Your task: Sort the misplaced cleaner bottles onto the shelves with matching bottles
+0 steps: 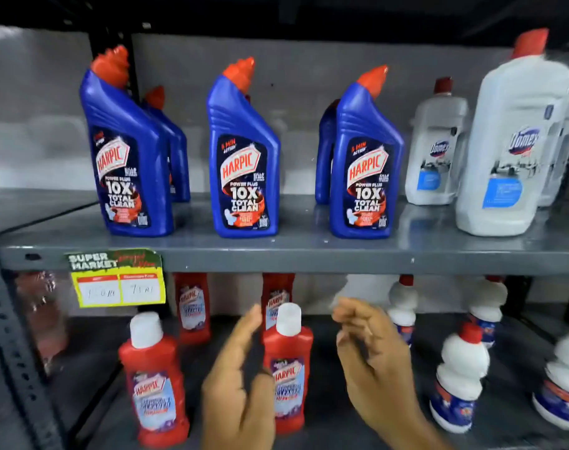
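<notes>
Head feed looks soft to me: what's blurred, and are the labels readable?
Head view: the right hand is motion-smeared, the white bottles at lower right blur, the shelf post bows at the left edge; the blue Harpic bottles read clearly.

Left hand (241, 381) and right hand (370, 362) flank a red bottle (288, 368); fingers spread.

A yellow price tag (119, 287) hangs in front of me from the front lip of the upper shelf, near its left end. Its green top strip reads "SUPER MARKET", and below that sit two white boxes with handwritten figures too blurred for me to read. At my far left a grey slotted upright (14, 352) with a row of holes runs down the rack. Behind everything stands a dull grey back wall (43, 108), and above it a dark overhead panel (276, 8).
</notes>
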Demonstrator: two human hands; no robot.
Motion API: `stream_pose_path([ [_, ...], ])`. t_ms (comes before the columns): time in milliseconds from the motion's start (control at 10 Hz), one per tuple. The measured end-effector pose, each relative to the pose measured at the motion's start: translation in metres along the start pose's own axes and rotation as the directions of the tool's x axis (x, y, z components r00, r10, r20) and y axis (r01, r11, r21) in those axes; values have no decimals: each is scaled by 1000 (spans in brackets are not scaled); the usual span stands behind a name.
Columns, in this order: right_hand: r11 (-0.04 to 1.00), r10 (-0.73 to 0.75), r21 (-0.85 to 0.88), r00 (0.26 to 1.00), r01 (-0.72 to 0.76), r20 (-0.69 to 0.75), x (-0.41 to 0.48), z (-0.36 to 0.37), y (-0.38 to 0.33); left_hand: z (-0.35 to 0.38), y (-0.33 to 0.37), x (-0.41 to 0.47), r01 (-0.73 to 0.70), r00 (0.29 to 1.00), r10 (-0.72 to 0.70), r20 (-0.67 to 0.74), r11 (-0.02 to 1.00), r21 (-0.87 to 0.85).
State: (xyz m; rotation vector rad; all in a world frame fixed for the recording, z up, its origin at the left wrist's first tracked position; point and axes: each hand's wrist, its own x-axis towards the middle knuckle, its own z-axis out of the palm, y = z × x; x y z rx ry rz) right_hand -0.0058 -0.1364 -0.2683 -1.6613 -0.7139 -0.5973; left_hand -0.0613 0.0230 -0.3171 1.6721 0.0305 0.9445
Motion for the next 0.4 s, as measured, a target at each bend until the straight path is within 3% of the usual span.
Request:
stream_pose_path([
  [100, 862, 507, -128, 837, -491, 204, -35, 26, 69, 26, -37, -25, 333, 939, -334, 79, 943, 30],
  [200, 773, 616, -85, 712, -629, 337, -46, 46, 92, 32, -55, -30, 425, 897, -429, 111, 904, 57],
  [300, 787, 591, -85, 707, -611, 388, -61, 66, 95, 34, -53, -28, 417, 890, -438, 131, 895, 157],
  [400, 796, 587, -83, 730, -600, 349, -64, 62, 91, 32, -44, -36, 426, 888, -450, 94, 882, 198],
])
